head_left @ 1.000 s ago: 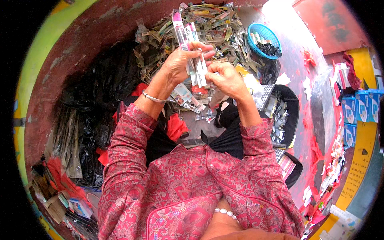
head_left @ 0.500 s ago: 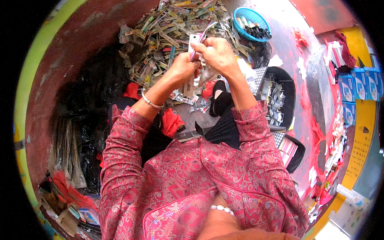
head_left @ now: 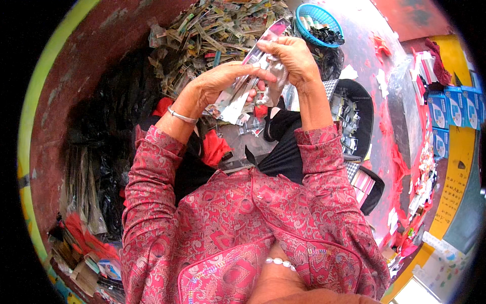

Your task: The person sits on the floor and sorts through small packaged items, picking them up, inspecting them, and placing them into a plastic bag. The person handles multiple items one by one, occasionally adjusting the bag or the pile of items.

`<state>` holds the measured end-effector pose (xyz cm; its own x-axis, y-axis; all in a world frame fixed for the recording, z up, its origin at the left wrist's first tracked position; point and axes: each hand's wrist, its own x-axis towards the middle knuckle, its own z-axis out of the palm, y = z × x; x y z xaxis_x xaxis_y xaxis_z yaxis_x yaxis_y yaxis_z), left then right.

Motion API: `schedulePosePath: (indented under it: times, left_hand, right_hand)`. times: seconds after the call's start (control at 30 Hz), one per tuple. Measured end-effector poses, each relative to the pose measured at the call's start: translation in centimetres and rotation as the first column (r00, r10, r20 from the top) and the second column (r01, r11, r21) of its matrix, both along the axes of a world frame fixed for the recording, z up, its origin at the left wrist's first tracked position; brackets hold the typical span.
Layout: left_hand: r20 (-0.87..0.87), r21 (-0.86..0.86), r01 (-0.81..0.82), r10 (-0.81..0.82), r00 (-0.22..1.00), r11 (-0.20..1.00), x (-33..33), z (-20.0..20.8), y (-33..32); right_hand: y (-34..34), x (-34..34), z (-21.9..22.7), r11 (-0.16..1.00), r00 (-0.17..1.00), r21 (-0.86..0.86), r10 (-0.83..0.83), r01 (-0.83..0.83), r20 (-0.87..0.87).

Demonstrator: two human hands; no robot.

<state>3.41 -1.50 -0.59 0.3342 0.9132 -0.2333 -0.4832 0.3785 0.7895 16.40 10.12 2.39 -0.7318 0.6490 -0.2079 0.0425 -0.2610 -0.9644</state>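
A long, narrow clear plastic packet (head_left: pixel 257 54) with a pink-purple end slants between my hands, in front of a heap of similar packets (head_left: pixel 202 40). My right hand (head_left: pixel 296 58) pinches it near its upper part with thumb and fingers. Lower down, my left hand (head_left: pixel 223 83) is closed around the packet, its index finger reaching across toward my right hand. Crumpled clear plastic (head_left: pixel 275 83) hangs below my right fingers. A white strip (head_left: pixel 235 106) shows under my left hand; whether it belongs to the same packet I cannot tell.
A blue basket (head_left: pixel 319 20) holding small rolls and black plastic stands at the far right. Black open containers hold small metallic pieces (head_left: pixel 349 124) and pink-and-white cards (head_left: pixel 363 185). Black plastic sheeting (head_left: pixel 109 137) lies left. Blue boxes (head_left: pixel 455 109) are stacked far right.
The thin purple-edged item and white card at my fingertips now show as a wider, slanting clear packet. My left hand has turned flatter; my right hand has risen slightly.
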Motion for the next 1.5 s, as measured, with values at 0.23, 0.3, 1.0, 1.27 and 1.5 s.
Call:
schedulePosePath:
  times: [0.23,0.3,1.0,1.27,1.5]
  left_hand:
    - [0.020,-0.016,-0.139,0.139,0.990,0.990,-0.5,0.2,0.0]
    - [0.021,-0.015,-0.087,0.087,0.996,0.996,-0.9,0.0,-0.1]
    - [-0.057,-0.129,-0.337,0.333,0.941,0.932,-0.8,-0.2,0.4]
    - [-0.039,-0.144,-0.536,0.536,0.843,0.832,-1.5,-0.5,0.4]
    - [0.129,-0.188,-0.533,0.559,0.819,0.825,-1.4,-0.3,0.4]
  right_hand:
    - [1.2,0.9,0.6,0.995,0.995,-0.029,-0.099,0.099,0.006]
    - [1.3,1.0,0.6,0.997,0.998,-0.028,-0.066,0.066,-0.005]
    - [2.2,1.2,0.3,0.965,0.961,0.034,-0.255,0.260,-0.103]
    - [2.7,1.9,0.7,0.911,0.861,-0.087,-0.409,0.402,-0.304]
    - [2.3,1.6,0.4,0.892,0.838,-0.155,-0.451,0.424,-0.306]
